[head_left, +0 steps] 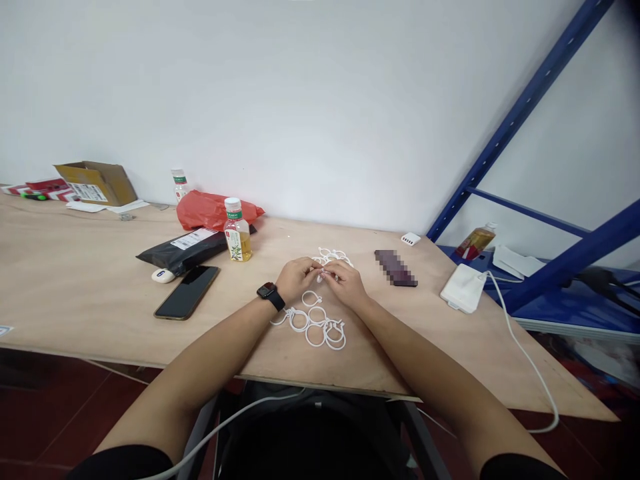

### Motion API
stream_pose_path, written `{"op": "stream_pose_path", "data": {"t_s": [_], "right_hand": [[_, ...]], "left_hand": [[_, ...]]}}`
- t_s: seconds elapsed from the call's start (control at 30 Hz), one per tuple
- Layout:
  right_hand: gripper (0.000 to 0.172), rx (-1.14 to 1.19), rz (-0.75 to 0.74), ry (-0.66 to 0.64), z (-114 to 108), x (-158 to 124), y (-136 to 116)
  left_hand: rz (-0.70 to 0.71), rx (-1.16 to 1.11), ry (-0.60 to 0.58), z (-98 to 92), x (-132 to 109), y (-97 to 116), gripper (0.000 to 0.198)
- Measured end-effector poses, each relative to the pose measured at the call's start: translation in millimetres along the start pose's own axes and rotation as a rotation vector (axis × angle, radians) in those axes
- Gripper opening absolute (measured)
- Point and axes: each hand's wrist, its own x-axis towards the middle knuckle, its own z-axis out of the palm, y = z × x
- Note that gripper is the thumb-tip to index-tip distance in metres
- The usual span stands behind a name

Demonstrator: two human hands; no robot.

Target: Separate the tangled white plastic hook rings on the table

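Plywood tabletop (280, 357), white wall (300, 120) behind: left hand (299, 279) and right hand (346, 283) meet, fingertips pinching a small white piece (320, 278); loose near rings (326, 327) bodyward, far rings (334, 254) beyond; seemingly mid-work, which pile is finished unclear.

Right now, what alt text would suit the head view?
Left hand and right hand meet over a table, apparently pinching a white piece, white rings before and beyond. A bottle, phone and red bag sit to the left.
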Motion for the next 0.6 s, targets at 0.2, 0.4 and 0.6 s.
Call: {"op": "stream_pose_path", "data": {"t_s": [0.2, 0.4, 0.6], "right_hand": [[0.019, 0.027, 0.123, -0.033, -0.4, -0.4, -4.2], [0.018, -0.033, 0.138, 0.022, -6.7, 1.6, 1.7], [0.019, -0.220, 0.284, 0.074, -16.9, 1.8, 24.0]], "left_hand": [[-0.029, 0.033, -0.057, 3.8, 1.8, -2.1, 0.015], [-0.038, 0.048, -0.065, -1.2, 3.2, -4.2, 0.020], [0.013, 0.090, -0.421, -9.2, 0.3, -15.5, 0.025]]}}
